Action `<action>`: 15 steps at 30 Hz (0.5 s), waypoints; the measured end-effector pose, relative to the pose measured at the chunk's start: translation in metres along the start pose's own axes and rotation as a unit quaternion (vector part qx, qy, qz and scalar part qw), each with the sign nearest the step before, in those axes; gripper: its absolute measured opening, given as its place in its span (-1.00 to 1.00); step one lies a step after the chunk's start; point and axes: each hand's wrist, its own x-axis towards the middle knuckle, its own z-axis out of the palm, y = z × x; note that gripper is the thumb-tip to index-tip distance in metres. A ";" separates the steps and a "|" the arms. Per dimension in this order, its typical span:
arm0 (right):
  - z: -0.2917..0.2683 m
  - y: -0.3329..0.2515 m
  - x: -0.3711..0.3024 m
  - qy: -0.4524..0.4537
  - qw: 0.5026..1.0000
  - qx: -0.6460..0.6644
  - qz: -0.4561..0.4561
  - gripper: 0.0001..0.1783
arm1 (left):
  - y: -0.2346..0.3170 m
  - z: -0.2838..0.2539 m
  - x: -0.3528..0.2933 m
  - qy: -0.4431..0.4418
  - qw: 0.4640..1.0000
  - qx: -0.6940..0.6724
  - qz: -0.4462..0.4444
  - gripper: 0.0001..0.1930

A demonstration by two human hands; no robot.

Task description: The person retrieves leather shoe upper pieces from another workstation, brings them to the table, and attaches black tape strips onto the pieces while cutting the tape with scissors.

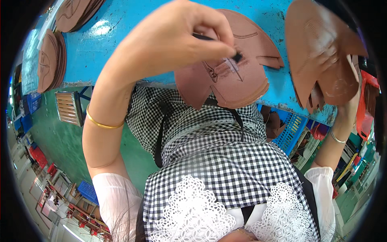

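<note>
My left hand (191,38) is closed around a slim dark tool with a black tip (237,57); motion blur hides its exact kind. The tip is over a wet-looking, pale-smeared patch of a stacked brown leather shoe-upper piece (242,86), which has stitched lines and lies at the table's near edge. At the right, a similar brown leather piece (308,52), shiny in places, is held up by my right hand (350,105). Its fingers are mostly hidden behind the leather.
The blue table (121,34) has worn edges. Stacks of brown leather pieces (51,60) stand at its left, with another stack (76,14) at the far left. Below the table are a blue plastic basket (292,131) and a slatted wooden stool (68,108) on the green floor.
</note>
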 end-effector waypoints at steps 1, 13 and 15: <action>-0.012 0.007 0.008 0.031 0.997 -0.068 0.025 -0.52 | 0.001 0.004 0.001 -0.043 0.999 0.018 -0.017 -0.92; 0.089 -0.023 0.005 -0.252 0.926 -0.196 -0.200 -0.81 | -0.027 0.037 0.015 0.016 0.974 0.219 0.049 -0.82; 0.118 -0.024 0.014 -0.315 0.908 -0.191 -0.200 -0.83 | -0.025 0.037 0.015 0.035 0.963 0.254 0.080 -0.79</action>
